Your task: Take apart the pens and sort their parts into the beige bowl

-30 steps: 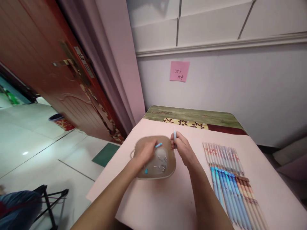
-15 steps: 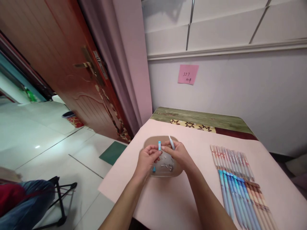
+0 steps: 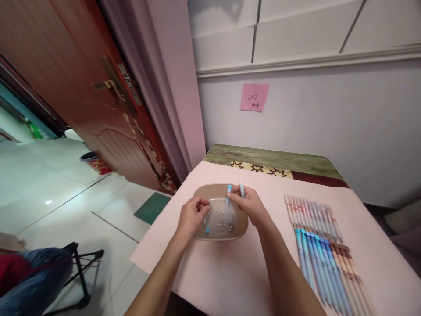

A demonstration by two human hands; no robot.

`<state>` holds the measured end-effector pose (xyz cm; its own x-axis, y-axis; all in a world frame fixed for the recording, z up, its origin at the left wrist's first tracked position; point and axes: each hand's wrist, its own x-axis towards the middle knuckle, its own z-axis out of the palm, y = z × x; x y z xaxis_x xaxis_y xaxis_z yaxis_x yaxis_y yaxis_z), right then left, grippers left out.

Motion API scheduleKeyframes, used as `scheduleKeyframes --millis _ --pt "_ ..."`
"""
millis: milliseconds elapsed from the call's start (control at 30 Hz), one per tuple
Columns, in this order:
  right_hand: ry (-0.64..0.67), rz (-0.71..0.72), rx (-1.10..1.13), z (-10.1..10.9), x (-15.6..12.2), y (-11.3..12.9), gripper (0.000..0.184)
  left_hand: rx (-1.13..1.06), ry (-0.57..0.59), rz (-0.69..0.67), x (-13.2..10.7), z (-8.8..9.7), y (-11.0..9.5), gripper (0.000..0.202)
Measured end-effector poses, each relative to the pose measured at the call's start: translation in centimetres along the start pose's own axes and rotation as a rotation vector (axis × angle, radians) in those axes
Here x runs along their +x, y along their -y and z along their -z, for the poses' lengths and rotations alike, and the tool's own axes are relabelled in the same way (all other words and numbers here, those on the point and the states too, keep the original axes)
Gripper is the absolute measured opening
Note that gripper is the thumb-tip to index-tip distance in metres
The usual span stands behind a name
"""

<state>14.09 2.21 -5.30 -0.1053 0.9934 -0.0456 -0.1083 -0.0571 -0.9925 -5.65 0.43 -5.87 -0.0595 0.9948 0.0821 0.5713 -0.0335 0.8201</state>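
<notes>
A shallow tan dish (image 3: 241,230) sits on the pink table and holds several small pale and blue bits. My right hand (image 3: 251,205) hovers over its far right rim, closed on a thin blue pencil (image 3: 241,189) pointing upward and a small blue cap (image 3: 229,189) pinched at the fingertips. Over the dish's left side my left hand (image 3: 191,217) has its fingers curled together; whether anything is in them I cannot make out. One blue cap (image 3: 207,229) lies in the dish by my left hand.
A row of several patterned pencils (image 3: 320,245), pink, blue and brown, lies on the right of the table (image 3: 230,281). A wall with a pink sticky note (image 3: 254,97) is behind. A wooden door (image 3: 82,96) stands left. A person's legs and a folding stool (image 3: 79,272) are at lower left.
The blue cap went from my left hand's fingertips to my right hand's. My left hand dropped lower over the dish and curled. The hands moved apart.
</notes>
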Motion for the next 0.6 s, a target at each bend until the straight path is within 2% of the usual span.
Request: scheduleKeyframes --millis 67,133,233,300,433,500,600 --pt "-0.045 0.018 -0.018 0.5 0.1 0.1 0.038 0.228 0.026 -0.091 0.4 -0.1 0.3 0.005" --pt "-0.088 0.034 -0.048 0.8 0.2 0.0 0.036 0.406 0.121 -0.175 0.7 -0.5 0.3 0.010" --pt "-0.114 0.047 -0.079 1.1 0.4 -0.1 0.034 0.524 0.222 -0.221 1.0 -1.1 0.1 0.012" --pt "-0.120 0.048 -0.084 1.2 0.4 -0.2 0.034 0.551 0.196 -0.216 1.2 -0.9 0.1 0.013" --pt "-0.121 0.052 -0.077 1.2 0.5 -0.1 0.035 0.666 0.085 -0.156 1.3 0.7 0.1 0.014" --pt "-0.121 0.045 -0.073 1.2 0.4 0.0 0.034 0.677 0.086 -0.144 1.0 1.3 0.1 0.014" --pt "-0.112 0.030 -0.065 1.2 0.3 0.1 0.033 0.665 0.118 -0.207 -0.2 1.5 -0.2 0.014"
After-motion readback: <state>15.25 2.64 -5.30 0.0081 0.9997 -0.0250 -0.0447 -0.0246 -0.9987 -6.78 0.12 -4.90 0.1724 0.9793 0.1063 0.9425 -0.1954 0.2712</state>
